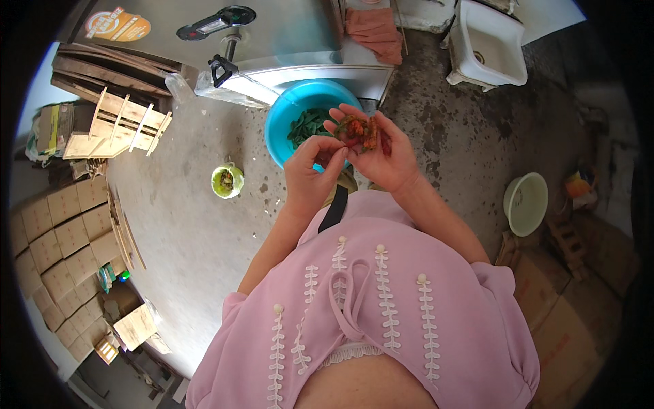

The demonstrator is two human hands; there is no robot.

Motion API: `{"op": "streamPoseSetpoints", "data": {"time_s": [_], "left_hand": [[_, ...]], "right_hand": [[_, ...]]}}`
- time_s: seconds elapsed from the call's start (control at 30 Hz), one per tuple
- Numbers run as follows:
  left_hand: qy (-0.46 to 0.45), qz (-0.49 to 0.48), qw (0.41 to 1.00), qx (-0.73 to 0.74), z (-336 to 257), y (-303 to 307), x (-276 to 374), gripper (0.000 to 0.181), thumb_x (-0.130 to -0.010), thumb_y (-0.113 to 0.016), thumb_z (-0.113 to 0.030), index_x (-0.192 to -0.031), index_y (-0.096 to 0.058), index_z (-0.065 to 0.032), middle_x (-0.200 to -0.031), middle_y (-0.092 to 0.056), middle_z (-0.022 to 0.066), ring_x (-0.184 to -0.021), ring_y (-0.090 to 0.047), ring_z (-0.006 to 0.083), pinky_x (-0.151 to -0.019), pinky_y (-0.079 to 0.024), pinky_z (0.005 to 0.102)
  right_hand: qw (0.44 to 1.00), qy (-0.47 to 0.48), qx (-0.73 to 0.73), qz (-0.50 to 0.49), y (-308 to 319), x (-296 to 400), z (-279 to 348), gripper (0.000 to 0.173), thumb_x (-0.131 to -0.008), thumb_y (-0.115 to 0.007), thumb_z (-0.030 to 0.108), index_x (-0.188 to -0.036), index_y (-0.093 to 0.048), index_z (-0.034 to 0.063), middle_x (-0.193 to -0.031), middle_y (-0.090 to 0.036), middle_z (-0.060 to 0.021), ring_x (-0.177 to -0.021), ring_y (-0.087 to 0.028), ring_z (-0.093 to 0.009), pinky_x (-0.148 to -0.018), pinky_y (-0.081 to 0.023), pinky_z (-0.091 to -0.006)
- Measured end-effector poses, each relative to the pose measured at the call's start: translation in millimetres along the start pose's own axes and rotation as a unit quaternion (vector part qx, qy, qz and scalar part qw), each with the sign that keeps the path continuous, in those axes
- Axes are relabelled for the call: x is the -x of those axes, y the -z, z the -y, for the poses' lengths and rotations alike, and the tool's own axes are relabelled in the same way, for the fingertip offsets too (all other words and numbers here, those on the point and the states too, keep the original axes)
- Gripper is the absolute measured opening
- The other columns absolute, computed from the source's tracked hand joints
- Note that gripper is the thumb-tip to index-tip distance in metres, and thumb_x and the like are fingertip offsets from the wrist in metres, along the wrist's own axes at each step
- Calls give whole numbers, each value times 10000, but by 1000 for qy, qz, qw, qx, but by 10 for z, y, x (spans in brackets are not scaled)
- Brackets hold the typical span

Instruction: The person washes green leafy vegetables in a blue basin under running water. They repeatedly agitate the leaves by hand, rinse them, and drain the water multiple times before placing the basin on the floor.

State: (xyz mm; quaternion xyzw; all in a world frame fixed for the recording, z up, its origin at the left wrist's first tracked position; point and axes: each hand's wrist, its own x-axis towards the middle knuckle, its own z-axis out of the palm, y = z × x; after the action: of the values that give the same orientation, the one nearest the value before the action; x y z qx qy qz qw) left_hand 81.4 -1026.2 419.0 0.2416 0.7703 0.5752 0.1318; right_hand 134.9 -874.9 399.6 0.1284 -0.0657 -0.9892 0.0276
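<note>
My right hand point(391, 153) is turned palm up and cradles a handful of red, orange and green plant pieces point(360, 132); I cannot tell their exact kind. Beside it, my left hand point(312, 166) pinches the end of a red piece point(351, 143) between thumb and forefinger. Both hands are above the near side of a blue plastic basin point(276, 115). Dark green leaves point(308, 125) lie inside the basin, partly hidden by my fingers. A thin stream of water point(265, 88) runs into it from a black-handled tap point(223, 69).
The tap juts from a metal cabinet point(286, 30). A small green pail point(227, 181) with scraps stands on the concrete floor to the left. Wooden planks point(117, 115) and stacked cartons point(64, 243) line the left side. At right are a white sink point(490, 46) and a pale basin point(526, 204).
</note>
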Motion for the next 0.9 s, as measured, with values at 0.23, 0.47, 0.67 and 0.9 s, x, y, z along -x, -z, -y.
{"op": "streamPoseSetpoints", "data": {"time_s": [0.23,0.47,0.67,0.9], "left_hand": [[-126,-10,981,-145,31,-22,-18,137,-785,-712,0,-902,-666,-54,-867,-593,61,-706,-614,148,-598,-506,261],[-17,-21,998,-52,-147,93,-111,140,-823,-670,-3,-953,-690,-49,-947,-580,91,-793,-615,188,-638,-533,270],[-38,47,992,-108,-129,192,-261,150,-833,-670,-25,-975,-711,-48,-940,-571,91,-797,-617,189,-656,-554,261],[18,34,998,-40,-56,130,-233,114,-823,-685,-27,-931,-717,-38,-930,-567,68,-729,-624,147,-661,-555,245]], "right_hand": [[999,7,40,9,30,-51,-52,483,-1028,-338,320,-1366,-430,-11,-1352,-506,-164,-1269,-465,-322,-1075,-375,-433],[994,-48,94,-8,82,-59,-77,457,-1031,-349,353,-1323,-483,29,-1304,-542,-117,-1203,-513,-247,-1045,-399,-433],[987,-94,117,-49,105,-36,-66,464,-1034,-335,417,-1247,-528,52,-1222,-574,-97,-1163,-529,-221,-1020,-414,-476],[983,-108,138,-51,99,-42,-79,467,-1032,-339,425,-1225,-543,52,-1180,-591,-100,-1109,-566,-248,-990,-454,-472]]}}
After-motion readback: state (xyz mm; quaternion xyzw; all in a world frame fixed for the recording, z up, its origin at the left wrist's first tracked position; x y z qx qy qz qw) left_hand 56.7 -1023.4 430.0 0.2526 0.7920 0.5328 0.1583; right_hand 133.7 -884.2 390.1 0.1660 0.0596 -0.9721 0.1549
